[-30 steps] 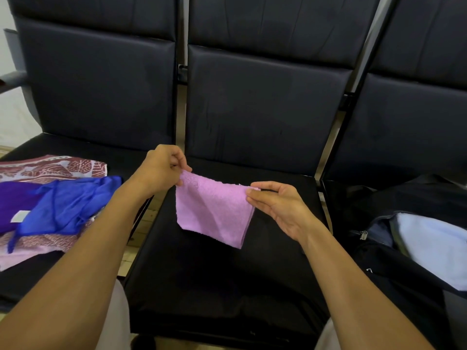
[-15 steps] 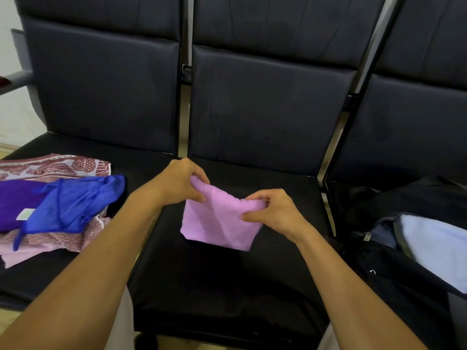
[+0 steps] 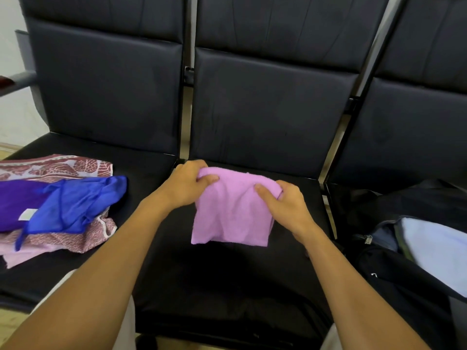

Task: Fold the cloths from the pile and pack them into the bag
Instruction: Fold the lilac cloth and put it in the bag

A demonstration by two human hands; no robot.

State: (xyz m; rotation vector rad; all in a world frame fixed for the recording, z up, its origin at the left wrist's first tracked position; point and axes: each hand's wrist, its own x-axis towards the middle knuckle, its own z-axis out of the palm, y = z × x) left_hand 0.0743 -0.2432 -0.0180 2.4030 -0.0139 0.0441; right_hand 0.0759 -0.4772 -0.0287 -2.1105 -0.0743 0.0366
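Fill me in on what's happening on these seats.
A person is folding a pink cloth over the middle seat, the left hand and right hand each pinching a top corner. A pile of cloths waits on the left seat; an open bag sits on the right.

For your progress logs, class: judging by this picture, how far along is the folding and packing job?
Done: a pale blue cloth already lies inside the open bag on the right seat. In hand: the left hand and right hand each pinch the pink cloth, partly folded over the middle seat. Left: the pile on the left seat, about four cloths, is unfolded.
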